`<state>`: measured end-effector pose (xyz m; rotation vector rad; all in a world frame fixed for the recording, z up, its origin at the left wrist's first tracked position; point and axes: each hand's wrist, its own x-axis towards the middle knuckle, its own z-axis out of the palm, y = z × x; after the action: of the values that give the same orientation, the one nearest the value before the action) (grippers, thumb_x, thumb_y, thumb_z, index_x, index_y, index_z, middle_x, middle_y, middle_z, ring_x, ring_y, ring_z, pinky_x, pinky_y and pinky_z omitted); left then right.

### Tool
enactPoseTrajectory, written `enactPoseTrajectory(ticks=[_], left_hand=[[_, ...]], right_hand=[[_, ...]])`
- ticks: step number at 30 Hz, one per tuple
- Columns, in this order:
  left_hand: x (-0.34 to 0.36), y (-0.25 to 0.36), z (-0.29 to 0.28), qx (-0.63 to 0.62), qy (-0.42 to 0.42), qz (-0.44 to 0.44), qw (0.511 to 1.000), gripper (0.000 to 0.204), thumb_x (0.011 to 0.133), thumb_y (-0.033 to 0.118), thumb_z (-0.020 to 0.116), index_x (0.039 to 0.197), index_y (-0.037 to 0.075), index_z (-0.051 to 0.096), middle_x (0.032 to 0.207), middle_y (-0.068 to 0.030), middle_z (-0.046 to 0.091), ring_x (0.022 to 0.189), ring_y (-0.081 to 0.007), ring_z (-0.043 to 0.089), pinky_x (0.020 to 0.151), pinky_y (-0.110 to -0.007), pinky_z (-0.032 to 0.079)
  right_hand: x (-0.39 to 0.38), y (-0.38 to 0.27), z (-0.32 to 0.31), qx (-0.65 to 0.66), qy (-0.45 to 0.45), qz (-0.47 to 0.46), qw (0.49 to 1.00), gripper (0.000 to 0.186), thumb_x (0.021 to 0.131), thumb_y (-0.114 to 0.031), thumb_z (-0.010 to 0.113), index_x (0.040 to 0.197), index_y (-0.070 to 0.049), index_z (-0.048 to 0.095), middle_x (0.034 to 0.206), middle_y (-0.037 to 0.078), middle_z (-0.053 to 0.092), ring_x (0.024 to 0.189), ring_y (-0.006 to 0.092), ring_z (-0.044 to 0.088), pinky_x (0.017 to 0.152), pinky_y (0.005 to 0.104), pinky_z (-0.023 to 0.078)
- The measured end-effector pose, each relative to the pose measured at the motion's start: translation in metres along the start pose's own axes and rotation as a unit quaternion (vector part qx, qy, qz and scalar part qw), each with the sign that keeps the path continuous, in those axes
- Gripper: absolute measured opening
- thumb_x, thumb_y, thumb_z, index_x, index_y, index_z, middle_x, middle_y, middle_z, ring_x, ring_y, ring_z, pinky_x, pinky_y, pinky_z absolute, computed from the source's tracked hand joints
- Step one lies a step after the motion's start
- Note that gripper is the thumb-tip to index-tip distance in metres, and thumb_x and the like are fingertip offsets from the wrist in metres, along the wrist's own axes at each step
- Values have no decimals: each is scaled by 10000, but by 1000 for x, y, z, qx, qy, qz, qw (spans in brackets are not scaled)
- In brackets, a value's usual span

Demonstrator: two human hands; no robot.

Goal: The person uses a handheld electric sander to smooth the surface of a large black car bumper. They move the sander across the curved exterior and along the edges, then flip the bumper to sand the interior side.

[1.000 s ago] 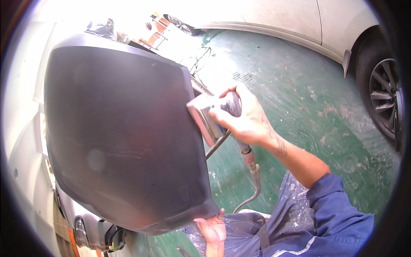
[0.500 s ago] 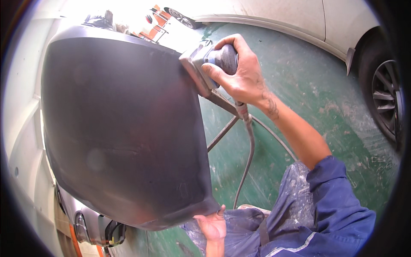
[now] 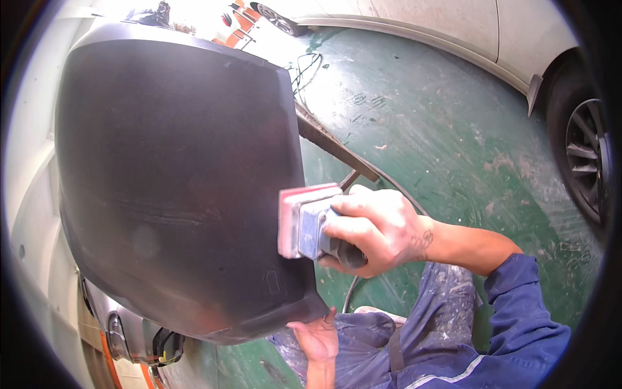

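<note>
My right hand is curled firmly around a blue and dark sander, fingers wrapped over its body, thumb side toward the top. The sander's reddish, flat pad faces left and overlaps the right edge of a large, dark grey curved panel; I cannot tell whether the whole pad face touches the surface. The panel fills the left half of my view, with a scuffed line across its middle and a faint outlined patch near its lower right corner.

My left hand is at that corner, palm turned up, thumb spread and one fingertip showing at the edge. The other fingers are hidden, so I cannot tell whether they grip the panel or only support it.

Below the sander, a hose hangs down near my dusty trousers. A metal bar slants out from under the panel's right side above the scuffed green floor. A pale car stands to the upper right, its wheel near the rim of my view. A silver car part shows at lower left, past the panel.
</note>
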<state>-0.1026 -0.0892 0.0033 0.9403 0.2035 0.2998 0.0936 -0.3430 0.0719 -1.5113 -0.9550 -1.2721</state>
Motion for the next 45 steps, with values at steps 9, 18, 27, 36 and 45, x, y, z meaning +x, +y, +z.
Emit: enactPoseTrajectory(ticks=[9,18,27,36,45], left_hand=[[0,-5,-12,-14,-20,6,1000,641,1008,598,578,1402,93,612,1321,-100,713,1175,-291,707,998,-519,628],[0,-6,-8,5,-2,6,1000,632,1012,613,563,1407,122,612,1313,-69,713,1163,-275,703,1001,-519,627],[-1,-7,-13,-1,-21,7,1000,642,1013,615,561,1407,111,607,1320,-81,707,1182,-275,692,1010,-532,620],[-1,-7,-15,-3,-32,7,999,647,1018,610,559,1427,109,597,1350,-82,692,1196,-271,682,1010,-526,622],[-2,-6,-16,6,-35,3,999,616,1028,598,554,1436,137,576,1410,-73,662,1236,-256,676,1003,-521,623]], right_hand=[[58,54,-14,-45,40,142,988,550,760,-168,896,1171,-21,561,1007,198,618,856,391,680,747,466,561],[21,-8,-14,37,-65,214,974,587,745,-154,907,1187,-5,550,1035,189,596,912,390,689,772,451,576],[44,9,-16,36,-12,341,939,481,822,-211,845,1149,14,573,1050,234,640,975,428,703,852,473,562],[53,5,-18,52,-18,412,910,495,828,-246,845,1151,17,577,993,253,668,942,408,711,865,464,554],[40,-7,-15,35,-40,415,908,493,836,-258,844,1163,-4,577,1037,261,673,989,421,718,877,470,557]])
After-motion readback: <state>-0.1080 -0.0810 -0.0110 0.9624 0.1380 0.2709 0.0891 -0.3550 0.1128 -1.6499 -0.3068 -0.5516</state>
